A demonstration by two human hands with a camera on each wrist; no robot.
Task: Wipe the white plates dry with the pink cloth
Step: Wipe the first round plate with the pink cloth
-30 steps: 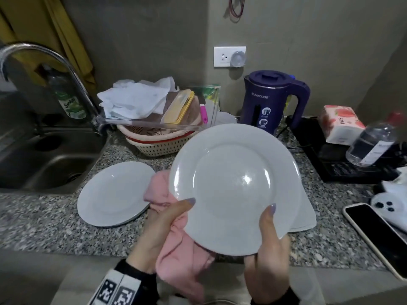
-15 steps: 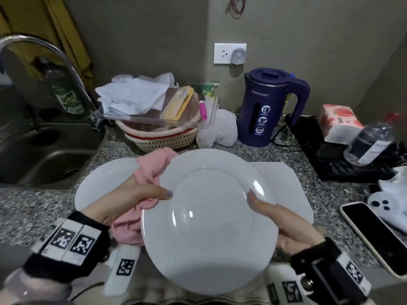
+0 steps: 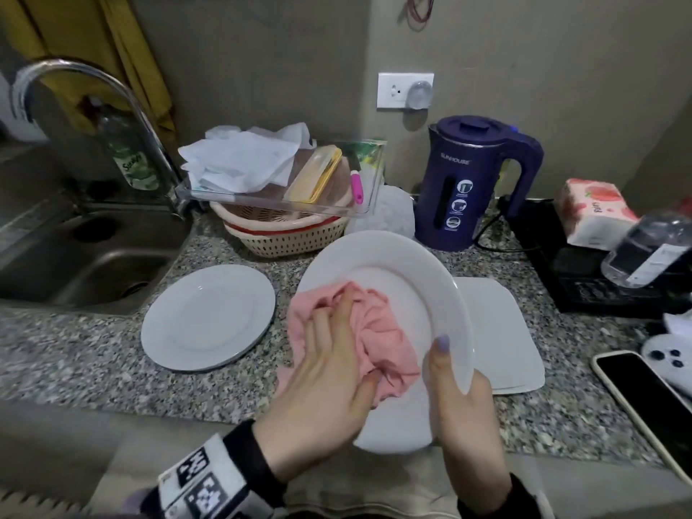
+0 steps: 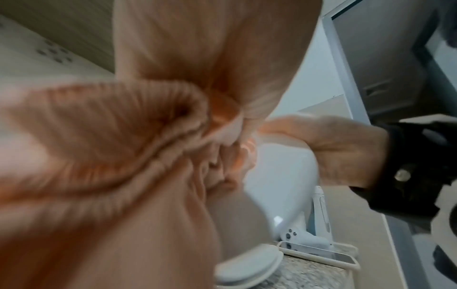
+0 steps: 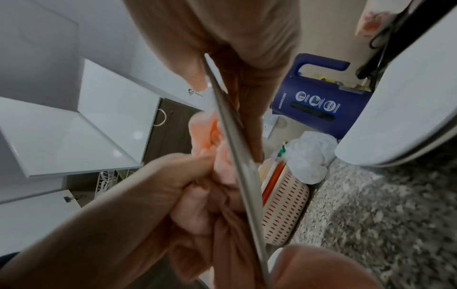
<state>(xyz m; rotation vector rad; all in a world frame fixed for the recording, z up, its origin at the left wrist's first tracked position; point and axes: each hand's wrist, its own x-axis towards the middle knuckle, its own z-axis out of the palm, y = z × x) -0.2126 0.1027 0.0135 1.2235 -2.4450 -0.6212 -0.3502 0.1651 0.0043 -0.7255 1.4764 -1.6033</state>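
Note:
I hold a round white plate (image 3: 412, 279) tilted above the counter's front edge. My right hand (image 3: 457, 398) grips its lower right rim, thumb on the front face. My left hand (image 3: 329, 354) presses the bunched pink cloth (image 3: 382, 331) against the plate's face, fingertips and thumb dug into the folds. The right wrist view shows the plate (image 5: 237, 152) edge-on, with the left hand (image 5: 160, 185) clutching the cloth (image 5: 222, 162) against it. A second round white plate (image 3: 208, 316) lies flat on the counter to the left. A rectangular white plate (image 3: 501, 331) lies behind the held one, to the right.
A steel sink (image 3: 93, 264) with a tall faucet (image 3: 112, 91) is at the left. A perforated basket (image 3: 292, 237) under a clear tray stands at the back, a purple kettle (image 3: 468, 181) beside it. A phone (image 3: 644, 406), tissue pack (image 3: 595, 211) and bottle (image 3: 651, 252) crowd the right.
My left hand brought the pink cloth from the plate's left rim onto its face. The plate rose and turned left; my right hand now holds its lower right rim.

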